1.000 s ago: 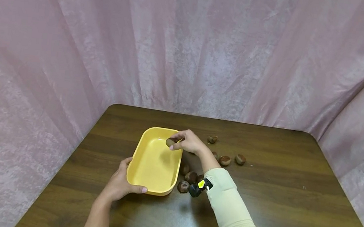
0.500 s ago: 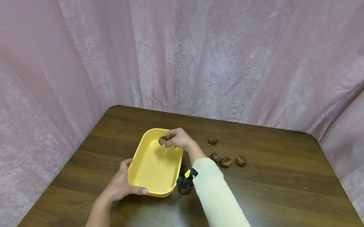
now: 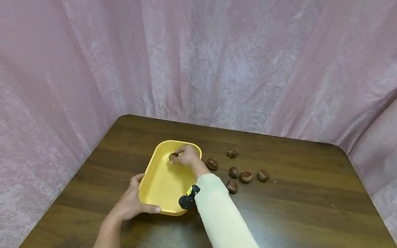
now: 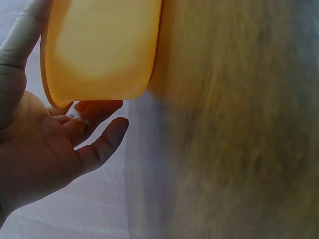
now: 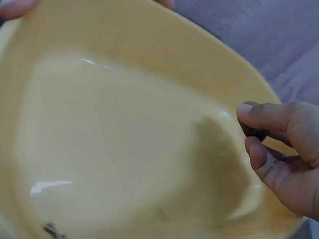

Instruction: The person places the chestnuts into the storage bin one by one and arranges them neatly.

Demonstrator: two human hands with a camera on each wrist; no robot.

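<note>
A yellow plastic basin [image 3: 163, 186] sits on the table, left of the middle in the head view. My left hand [image 3: 130, 199] grips its near left corner, thumb along the near rim and fingers at the left side. In the left wrist view, fingertips of the left hand [image 4: 60, 134] show beneath the basin. My right hand [image 3: 187, 157] reaches over the far right part of the basin and pinches a brown chestnut [image 5: 253, 132] between thumb and fingers. The chestnut is inside the walls, near the far end; whether it touches the floor I cannot tell.
Right of the basin, several chestnuts [image 3: 246, 177] lie scattered on the dark wooden table [image 3: 304, 218]. The right sleeve [image 3: 228, 226] hides part of the tabletop beside the basin. Pink curtains [image 3: 226, 55] hang behind the table and at both sides.
My right hand has moved left and lower into the basin with the chestnut. Chestnuts formerly behind the forearm now show, while others near the basin are covered. The left hand keeps its hold.
</note>
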